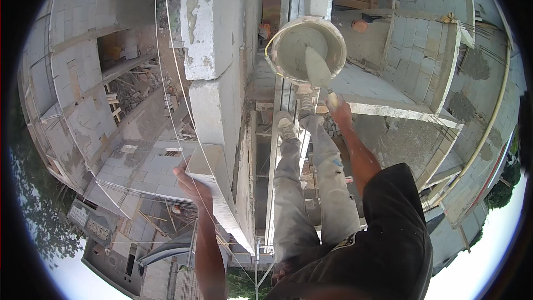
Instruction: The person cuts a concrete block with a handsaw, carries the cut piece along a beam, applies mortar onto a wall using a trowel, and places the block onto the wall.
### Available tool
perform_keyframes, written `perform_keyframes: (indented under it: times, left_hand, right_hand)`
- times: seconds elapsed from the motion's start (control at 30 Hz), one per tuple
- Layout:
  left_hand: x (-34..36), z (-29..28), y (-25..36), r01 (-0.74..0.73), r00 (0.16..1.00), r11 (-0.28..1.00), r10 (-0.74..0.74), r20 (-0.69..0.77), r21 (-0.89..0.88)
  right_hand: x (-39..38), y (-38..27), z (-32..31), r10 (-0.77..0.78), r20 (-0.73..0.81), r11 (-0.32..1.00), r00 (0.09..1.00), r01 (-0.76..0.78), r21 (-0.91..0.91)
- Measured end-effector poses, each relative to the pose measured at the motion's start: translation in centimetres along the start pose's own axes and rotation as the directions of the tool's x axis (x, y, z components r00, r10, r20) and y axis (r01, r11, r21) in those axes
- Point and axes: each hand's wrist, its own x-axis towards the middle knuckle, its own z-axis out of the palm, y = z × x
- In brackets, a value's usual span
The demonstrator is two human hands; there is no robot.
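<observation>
My right hand (340, 113) is closed round the handle of a trowel (318, 66). The trowel's pale blade points into a round bucket (335, 32) and lies against the wet grey mortar (298, 44) in it. The bucket stands beyond my shoes on the narrow walkway. To the left, my left hand (194, 188) grips the left edge of a light grey block (204, 162) at the near end of the wall. Some of its fingers are bent against the block, and part of the grip is hard to see.
A tall wall of light blocks (214, 105) runs along my left, with spread mortar (192, 0) on its far top. Thin white lines (176, 61) pass along it. My shoes (286, 125) are on narrow rails high above the lower rooms. Rubble (141, 86) lies below left.
</observation>
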Motion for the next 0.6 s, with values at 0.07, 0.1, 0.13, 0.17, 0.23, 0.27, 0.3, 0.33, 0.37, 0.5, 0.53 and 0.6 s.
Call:
perform_keyframes:
  times: [0.07, 0.1, 0.13, 0.17, 0.23, 0.27, 0.3, 0.33, 0.37, 0.5, 0.53, 0.6]
  left_hand:
    - [0.2, -0.2, -0.2, -0.002, 1.0, 0.999, 0.002, -0.013, 0.044]
    - [0.3, 0.1, -0.3, -0.012, 1.0, 0.999, 0.013, -0.023, 0.029]
    - [0.2, 0.3, 0.2, -0.025, 1.0, 0.999, 0.025, -0.004, 0.04]
    - [0.3, 0.4, 0.3, -0.037, 0.999, 0.998, 0.036, 0.019, 0.051]
    - [0.7, 0.6, 0.0, -0.029, 1.0, 0.999, 0.029, 0.008, 0.014]
    - [0.8, 0.7, 0.1, -0.035, 0.999, 0.998, 0.035, -0.003, 0.044]
    - [0.5, 0.2, -0.1, -0.03, 0.999, 0.996, 0.032, -0.021, 0.083]
    - [0.1, 0.3, 1.0, -0.026, 1.0, 0.996, 0.026, -0.006, 0.085]
    - [0.0, 0.6, 1.2, -0.033, 0.999, 0.997, 0.034, -0.014, 0.068]
    - [0.2, 0.3, 0.7, -0.051, 0.998, 0.99, 0.055, -0.022, 0.132]
    - [0.3, 0.5, 0.8, -0.069, 0.997, 0.987, 0.072, -0.012, 0.142]
    - [0.2, 0.7, 1.3, -0.057, 0.998, 0.979, 0.061, -0.015, 0.196]
  right_hand:
    - [-1.7, -1.2, -0.2, 0.008, -0.026, 1.0, 1.0, -0.008, 0.011]
    - [-2.6, -1.6, -0.6, -0.013, -0.031, 0.997, 0.999, 0.015, 0.072]
    - [-3.7, -2.3, -1.0, -0.038, -0.028, 0.99, 0.999, 0.042, 0.133]
    - [-5.0, -3.6, -1.2, -0.054, -0.034, 0.989, 0.998, 0.058, 0.136]
    - [-7.4, -6.6, -1.3, -0.127, -0.12, 0.961, 0.985, 0.152, 0.23]
    - [-8.6, -8.8, -1.6, -0.143, -0.099, 0.952, 0.985, 0.165, 0.256]
    - [-10.7, -11.9, -2.3, -0.154, -0.072, 0.924, 0.985, 0.17, 0.342]
    - [-11.6, -14.5, -3.1, -0.17, -0.061, 0.89, 0.984, 0.18, 0.419]
    - [-12.2, -16.5, -2.7, -0.178, -0.032, 0.831, 0.984, 0.168, 0.531]
    - [-16.9, -26.8, -3.8, -0.233, 0.169, 0.501, 0.958, -0.031, 0.865]
    - [-17.2, -28.7, -4.1, -0.3, 0.136, 0.379, 0.944, -0.013, 0.925]
    - [-16.9, -30.9, -3.2, -0.364, 0.11, 0.258, 0.925, -0.014, 0.966]
